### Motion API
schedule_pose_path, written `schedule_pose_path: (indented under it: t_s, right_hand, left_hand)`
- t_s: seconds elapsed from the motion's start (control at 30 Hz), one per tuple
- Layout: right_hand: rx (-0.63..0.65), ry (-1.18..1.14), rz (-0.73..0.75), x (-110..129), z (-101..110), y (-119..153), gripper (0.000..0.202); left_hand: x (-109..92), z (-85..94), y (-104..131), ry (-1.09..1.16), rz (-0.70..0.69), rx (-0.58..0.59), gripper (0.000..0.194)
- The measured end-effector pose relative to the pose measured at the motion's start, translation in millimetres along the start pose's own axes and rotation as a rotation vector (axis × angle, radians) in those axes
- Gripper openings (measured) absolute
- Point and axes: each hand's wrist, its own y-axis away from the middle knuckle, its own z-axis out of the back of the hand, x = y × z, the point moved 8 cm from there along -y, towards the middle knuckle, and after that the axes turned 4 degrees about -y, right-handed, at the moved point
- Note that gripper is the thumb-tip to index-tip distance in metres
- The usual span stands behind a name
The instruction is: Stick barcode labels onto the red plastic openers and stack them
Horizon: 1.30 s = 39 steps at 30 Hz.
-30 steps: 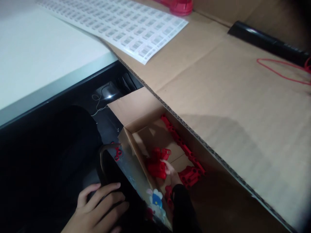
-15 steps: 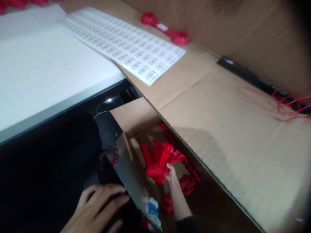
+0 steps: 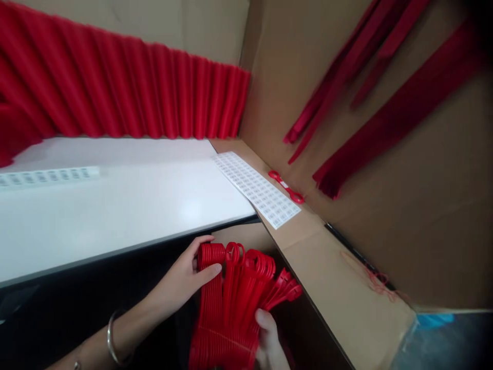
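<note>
My left hand [image 3: 198, 270] is closed around the upper left end of a bundle of red ring-ended plastic pieces [image 3: 239, 298], thumb in front. My right hand [image 3: 267, 334] grips the same bundle lower on its right side, with the thumb showing and most fingers hidden. The pieces fan out at the top, and a thin band seems to cross them lower down. Beyond the bundle, a single red ring-ended piece with a white label [image 3: 285, 184] lies on the cardboard [image 3: 319, 252].
A sheet of printed labels [image 3: 258, 187] overlaps the edge of the white table [image 3: 154, 190]. Red rolls [image 3: 154, 92] line the back. Red strips [image 3: 365, 103] hang on the cardboard wall at right. A black bar [image 3: 358, 254] and red string [image 3: 379, 282] lie below it.
The bundle has come up out of the low cardboard box in my right hand. My left hand has gone from open and apart to gripping it. The view has tilted up.
</note>
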Motion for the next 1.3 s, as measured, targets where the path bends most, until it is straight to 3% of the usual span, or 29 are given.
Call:
schedule_pose_path:
  t_s: [0.13,0.23,0.3,0.37,0.47,0.57,0.7,0.8,0.9,1.1,1.3]
  right_hand:
    - [0.062,-0.023,-0.062,4.0,-45.4,16.7,0.051]
    - [0.061,-0.028,0.016,9.5,-78.6,19.4,0.05]
    - [0.083,-0.018,0.083,15.4,-108.0,15.6,0.05]
    - [0.138,0.005,0.057,17.8,-146.7,6.7,0.041]
    - [0.271,-0.01,0.062,31.7,-214.9,-11.3,0.039]
    - [0.348,-0.005,0.099,51.1,-271.8,-33.2,0.034]
    - [0.425,0.189,0.138,74.0,-328.1,-69.6,0.031]
    - [0.496,0.372,0.125,87.6,-364.9,-103.1,0.036]
    - [0.555,0.481,0.1,100.6,-398.2,-139.8,0.036]
    - [0.658,0.736,0.045,114.4,-454.5,-205.4,0.037]
    - [0.804,1.041,-0.146,106.0,-493.5,-231.2,0.048]
  left_hand:
    - [-50.7,24.2,27.5,0.023,-0.149,0.009,0.046]
    - [-77.5,44.9,44.6,0.04,-0.167,0.045,0.048]
    - [-91.8,62.7,52.3,0.053,-0.187,0.038,0.051]
    - [-105.4,85.6,55.2,0.059,-0.221,-0.014,0.055]
    - [-130.9,123.7,49.9,0.02,-0.314,-0.091,0.054]
    - [-164.2,162.3,37.5,-0.159,-0.425,-0.138,0.046]
    - [-210.8,213.6,18.6,-0.422,-0.557,-0.164,0.039]
    - [-234.6,251.7,1.3,-0.554,-0.617,-0.164,0.05]
    - [-243.0,286.0,-20.0,-0.644,-0.632,-0.139,0.073]
    - [-230.7,335.9,-53.0,-0.672,-0.604,-0.028,0.062]
    - [-201.1,372.4,-68.2,-0.586,-0.622,-0.108,0.051]
